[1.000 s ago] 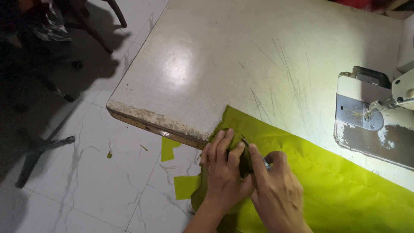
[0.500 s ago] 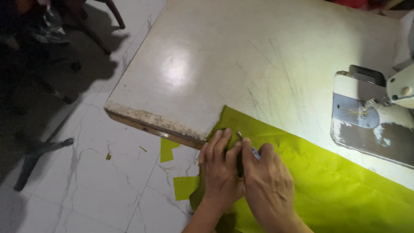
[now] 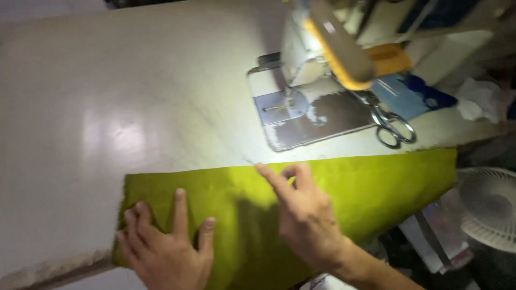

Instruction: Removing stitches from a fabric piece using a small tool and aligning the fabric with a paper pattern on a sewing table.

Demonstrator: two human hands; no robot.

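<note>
Behind both hands, open flat on green cloth [image 3: 344, 193]: sewing machine [image 3: 322, 48], scissors [image 3: 395, 126]; fan [image 3: 489, 207] rt.

Flat blue packet [image 3: 411, 95], roughly rectangular with a pale stripe across it, lies on the table [image 3: 107, 80] at the far right, just behind the scissors [image 3: 395, 126]. A darker blue patch shows at its right end. Below the table edge, right of my right hand [image 3: 306, 217], a flat whitish package [image 3: 435, 241] sits tilted, too blurred to tell more.
</note>
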